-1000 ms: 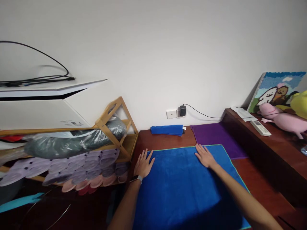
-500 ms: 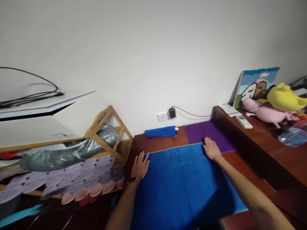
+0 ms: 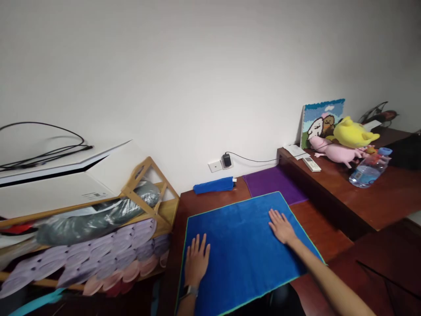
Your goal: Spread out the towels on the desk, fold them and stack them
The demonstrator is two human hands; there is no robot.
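A blue towel (image 3: 240, 250) with a light green edge lies spread out over the reddish-brown wooden desk. Flat on its left side rests my left hand (image 3: 196, 259), fingers apart, with a watch on the wrist. My right hand (image 3: 282, 226) lies palm down near the towel's upper right part, its fingers stretched out. Behind the towel, a purple cloth (image 3: 274, 184) lies partly under its far edge. A folded blue cloth (image 3: 214, 185) with a white tag sits against the wall.
A raised desk section (image 3: 342, 193) on the right holds a remote control (image 3: 312, 164), a pink plush toy (image 3: 338, 152), a yellow plush toy (image 3: 353, 133), a water bottle (image 3: 365, 173) and a picture (image 3: 320, 120). At left stands a wooden rack (image 3: 164, 210) with several slippers (image 3: 98, 252). A black plug (image 3: 226, 159) is in the wall.
Both hands have moved nearer to me over the towel, the left one now lying inside its edge. The view has shifted, showing more of the towel's near edge and the right desk.
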